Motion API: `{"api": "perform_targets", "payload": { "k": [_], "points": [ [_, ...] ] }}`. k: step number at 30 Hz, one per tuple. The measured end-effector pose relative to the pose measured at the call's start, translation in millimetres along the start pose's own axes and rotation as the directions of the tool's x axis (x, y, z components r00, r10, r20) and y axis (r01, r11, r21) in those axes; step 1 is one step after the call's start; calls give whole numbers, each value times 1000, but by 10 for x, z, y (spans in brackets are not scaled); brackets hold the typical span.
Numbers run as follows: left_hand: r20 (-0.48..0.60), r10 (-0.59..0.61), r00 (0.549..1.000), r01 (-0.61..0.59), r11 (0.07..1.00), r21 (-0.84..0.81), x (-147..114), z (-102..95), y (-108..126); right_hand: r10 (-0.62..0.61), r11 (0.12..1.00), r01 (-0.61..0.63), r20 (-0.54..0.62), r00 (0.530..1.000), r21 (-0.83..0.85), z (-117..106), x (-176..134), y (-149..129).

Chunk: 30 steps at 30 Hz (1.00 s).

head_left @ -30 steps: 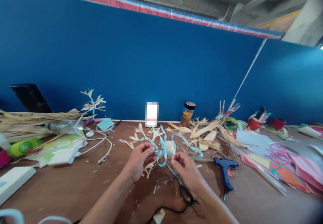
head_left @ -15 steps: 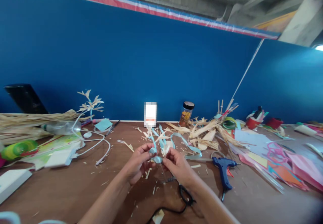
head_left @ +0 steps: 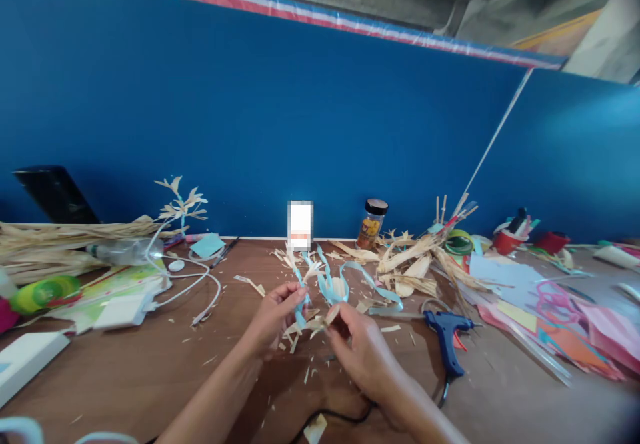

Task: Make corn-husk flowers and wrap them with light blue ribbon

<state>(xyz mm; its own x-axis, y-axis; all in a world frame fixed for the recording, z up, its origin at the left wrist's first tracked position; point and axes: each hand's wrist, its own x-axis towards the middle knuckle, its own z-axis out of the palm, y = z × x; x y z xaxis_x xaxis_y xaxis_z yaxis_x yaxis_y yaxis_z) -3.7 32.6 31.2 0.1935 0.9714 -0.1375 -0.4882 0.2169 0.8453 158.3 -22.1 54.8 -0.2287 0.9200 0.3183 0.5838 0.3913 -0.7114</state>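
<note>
Ribbon [head_left: 327, 288] pale blue; husk [head_left: 318, 325] beige; table [head_left: 130, 364] brown.

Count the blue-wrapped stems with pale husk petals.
2 plainly visible: the held stem in the left hand, and the standing stem farther left, before the blue partition. More may be hidden in the husk heap at right.

Left hand [head_left: 273, 317], right hand [head_left: 359, 341] bare; forearms [head_left: 213, 385] uncovered.
</note>
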Motion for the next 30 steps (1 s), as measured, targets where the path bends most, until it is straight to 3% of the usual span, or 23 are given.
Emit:
{"api": "perform_targets", "payload": {
  "k": [4,8,13,15,19,26,30],
  "points": [
    [-176,62,982,-68,997,-27,80,-72,-21,-50,969,55,27,998,-241,-14,-105,-11],
    [-227,88,970,-99,994,-38,114,-112,-36,-2,982,31,153,988,-188,31,-200,-20],
    [-160,99,982,-108,993,-50,75,-78,-4,-41,999,27,415,909,40,-99,-269,-121],
    [-115,87,990,-95,993,-68,59,-61,14,-29,997,-8,462,887,76,-217,-275,-151],
    [-90,52,995,-64,988,-140,49,-47,28,18,989,-102,612,791,103,-353,-291,-108],
    [-232,154,961,-198,963,-182,82,-87,66,48,995,-87,500,865,54,-293,-345,19],
    [-334,245,910,-319,929,-188,107,-136,121,1,990,-81,561,828,118,-371,-337,-90]
  ]
}}
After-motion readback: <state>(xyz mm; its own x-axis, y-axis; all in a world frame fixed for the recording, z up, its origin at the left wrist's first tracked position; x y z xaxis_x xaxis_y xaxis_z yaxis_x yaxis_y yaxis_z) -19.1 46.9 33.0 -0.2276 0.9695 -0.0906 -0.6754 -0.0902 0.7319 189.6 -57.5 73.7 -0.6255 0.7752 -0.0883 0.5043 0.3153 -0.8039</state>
